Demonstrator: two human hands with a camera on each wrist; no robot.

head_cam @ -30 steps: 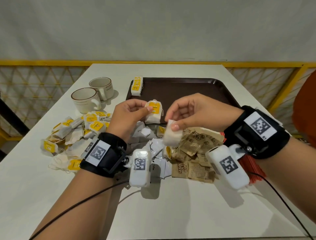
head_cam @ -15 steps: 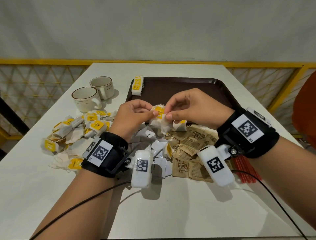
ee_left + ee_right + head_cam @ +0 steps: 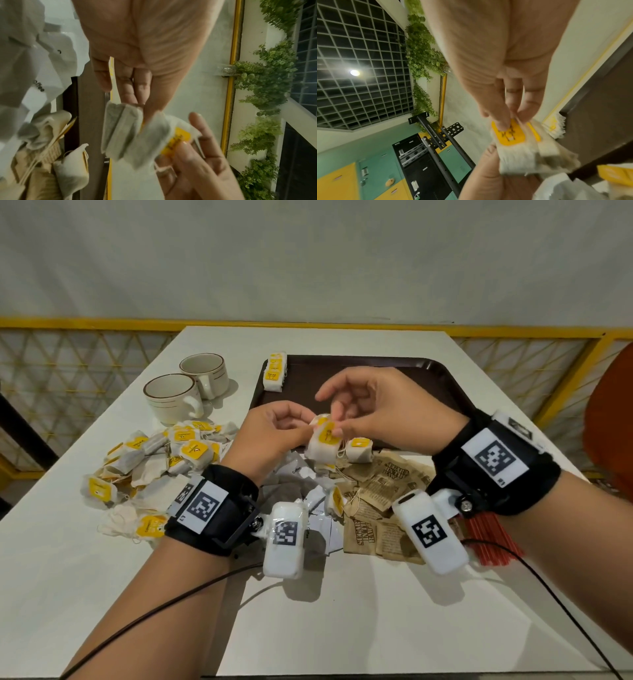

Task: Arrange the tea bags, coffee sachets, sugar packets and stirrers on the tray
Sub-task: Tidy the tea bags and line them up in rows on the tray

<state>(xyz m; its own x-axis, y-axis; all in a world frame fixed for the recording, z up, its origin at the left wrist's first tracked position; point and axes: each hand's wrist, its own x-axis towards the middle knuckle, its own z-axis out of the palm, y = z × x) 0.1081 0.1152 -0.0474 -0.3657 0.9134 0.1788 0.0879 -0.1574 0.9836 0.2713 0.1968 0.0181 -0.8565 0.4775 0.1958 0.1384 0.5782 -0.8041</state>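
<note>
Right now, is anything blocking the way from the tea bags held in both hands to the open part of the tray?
Nothing visible. The held tea bags sit just above the tray near edge; its brown surface beyond is bare except a tea bag stack in the far left corner.

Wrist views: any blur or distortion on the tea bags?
Left wrist: held tea bags smeared by motion, background sharper. Right wrist: tea bags soft, straight lines bowed by the wide lens. Head: tea bags fairly sharp, railing slightly curved.
</note>
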